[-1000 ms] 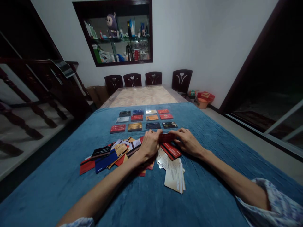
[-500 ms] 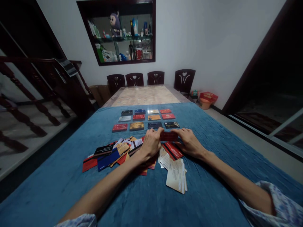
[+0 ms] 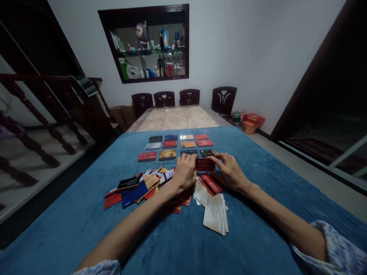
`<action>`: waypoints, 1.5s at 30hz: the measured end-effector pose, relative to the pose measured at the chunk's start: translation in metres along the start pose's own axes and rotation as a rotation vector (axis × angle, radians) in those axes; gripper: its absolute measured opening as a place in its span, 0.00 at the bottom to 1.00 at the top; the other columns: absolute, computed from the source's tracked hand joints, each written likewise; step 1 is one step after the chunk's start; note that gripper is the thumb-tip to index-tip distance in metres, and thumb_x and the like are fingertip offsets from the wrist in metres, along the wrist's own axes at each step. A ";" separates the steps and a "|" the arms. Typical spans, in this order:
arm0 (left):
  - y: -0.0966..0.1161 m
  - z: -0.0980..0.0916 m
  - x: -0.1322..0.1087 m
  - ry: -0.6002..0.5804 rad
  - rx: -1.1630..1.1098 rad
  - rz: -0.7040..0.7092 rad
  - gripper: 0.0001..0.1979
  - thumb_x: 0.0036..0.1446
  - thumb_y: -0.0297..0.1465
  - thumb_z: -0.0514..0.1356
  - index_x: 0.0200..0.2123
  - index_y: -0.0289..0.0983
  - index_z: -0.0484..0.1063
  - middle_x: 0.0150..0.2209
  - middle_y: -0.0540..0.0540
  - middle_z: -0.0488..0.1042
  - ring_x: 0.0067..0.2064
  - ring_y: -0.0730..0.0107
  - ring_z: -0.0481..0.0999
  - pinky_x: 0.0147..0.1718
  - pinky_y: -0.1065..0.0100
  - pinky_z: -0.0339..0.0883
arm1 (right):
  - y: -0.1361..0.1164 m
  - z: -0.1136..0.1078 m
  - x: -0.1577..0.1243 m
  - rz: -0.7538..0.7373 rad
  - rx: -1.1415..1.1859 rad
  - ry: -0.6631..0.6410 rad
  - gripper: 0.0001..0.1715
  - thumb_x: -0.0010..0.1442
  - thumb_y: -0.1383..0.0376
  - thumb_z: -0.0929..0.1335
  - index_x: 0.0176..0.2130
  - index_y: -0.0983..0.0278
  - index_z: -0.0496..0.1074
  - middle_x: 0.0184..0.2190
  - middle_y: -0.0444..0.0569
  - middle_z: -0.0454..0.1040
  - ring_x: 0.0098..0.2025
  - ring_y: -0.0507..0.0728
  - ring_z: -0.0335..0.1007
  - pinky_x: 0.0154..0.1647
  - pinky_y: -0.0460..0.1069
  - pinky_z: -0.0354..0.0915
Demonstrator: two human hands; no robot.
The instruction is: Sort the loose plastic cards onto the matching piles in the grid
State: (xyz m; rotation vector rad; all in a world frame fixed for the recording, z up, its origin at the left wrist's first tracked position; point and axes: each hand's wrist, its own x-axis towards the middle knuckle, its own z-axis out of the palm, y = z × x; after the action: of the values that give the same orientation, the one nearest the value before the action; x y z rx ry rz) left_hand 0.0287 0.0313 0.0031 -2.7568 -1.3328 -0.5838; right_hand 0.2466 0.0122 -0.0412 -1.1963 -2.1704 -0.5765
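A dark red card point(image 3: 205, 164) is held by its two ends between my left hand point(image 3: 185, 172) and my right hand point(image 3: 229, 171), just above the blue cloth point(image 3: 258, 160). Both hands pinch it with closed fingers. Under and to the left of my hands lies a loose heap of cards point(image 3: 137, 186) in red, blue, black and orange. A small stack of pale cards point(image 3: 215, 213) lies nearer me. Beyond my hands, several cards lie face up in a neat grid of rows point(image 3: 172, 144).
The blue cloth covers the near end of a long marble-topped table point(image 3: 174, 117). Several dark chairs point(image 3: 189, 97) stand at its far end, a wall cabinet point(image 3: 149, 46) hangs above, a wooden stair railing point(image 3: 43, 114) runs on the left, and red tubs point(image 3: 252, 121) sit on the floor.
Both hands have carried the red card slightly forward, toward the nearest row of the grid. The view has shifted a little.
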 end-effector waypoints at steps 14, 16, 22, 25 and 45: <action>-0.027 -0.022 -0.012 0.029 0.140 0.044 0.22 0.53 0.23 0.58 0.52 0.36 0.63 0.53 0.37 0.68 0.56 0.52 0.63 0.51 0.53 0.60 | -0.014 0.005 0.029 -0.117 0.014 0.026 0.27 0.62 0.61 0.67 0.59 0.65 0.67 0.49 0.60 0.70 0.50 0.65 0.61 0.46 0.57 0.60; -0.035 -0.027 -0.015 0.028 0.149 0.038 0.21 0.54 0.24 0.59 0.52 0.36 0.63 0.54 0.37 0.68 0.56 0.51 0.63 0.52 0.52 0.59 | -0.018 0.008 0.037 -0.115 0.023 -0.003 0.27 0.61 0.61 0.67 0.58 0.66 0.67 0.49 0.60 0.70 0.50 0.65 0.61 0.46 0.57 0.60; -0.064 -0.041 -0.025 0.016 0.190 0.027 0.24 0.53 0.25 0.59 0.54 0.35 0.63 0.56 0.36 0.68 0.57 0.50 0.62 0.51 0.52 0.59 | -0.034 0.019 0.069 -0.126 0.067 -0.102 0.30 0.61 0.58 0.68 0.59 0.66 0.67 0.50 0.62 0.69 0.51 0.66 0.59 0.47 0.59 0.59; -0.079 -0.050 -0.027 -0.005 0.205 -0.003 0.23 0.54 0.25 0.58 0.54 0.35 0.63 0.55 0.36 0.69 0.57 0.49 0.62 0.50 0.51 0.59 | -0.042 0.027 0.088 -0.130 0.075 -0.142 0.31 0.60 0.56 0.68 0.59 0.66 0.67 0.51 0.62 0.69 0.51 0.66 0.59 0.47 0.58 0.59; -0.169 -0.084 -0.028 -0.162 0.206 -0.261 0.21 0.52 0.24 0.59 0.51 0.38 0.67 0.53 0.39 0.70 0.54 0.48 0.66 0.50 0.50 0.63 | -0.100 0.063 0.192 -0.118 0.074 -0.492 0.28 0.61 0.54 0.67 0.56 0.65 0.67 0.55 0.61 0.65 0.55 0.67 0.56 0.48 0.58 0.59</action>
State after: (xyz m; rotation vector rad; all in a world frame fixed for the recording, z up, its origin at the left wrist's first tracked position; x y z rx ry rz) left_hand -0.1427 0.1026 0.0479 -2.5302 -1.6964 -0.2169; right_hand 0.0618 0.1171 0.0338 -1.2757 -2.6591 -0.2599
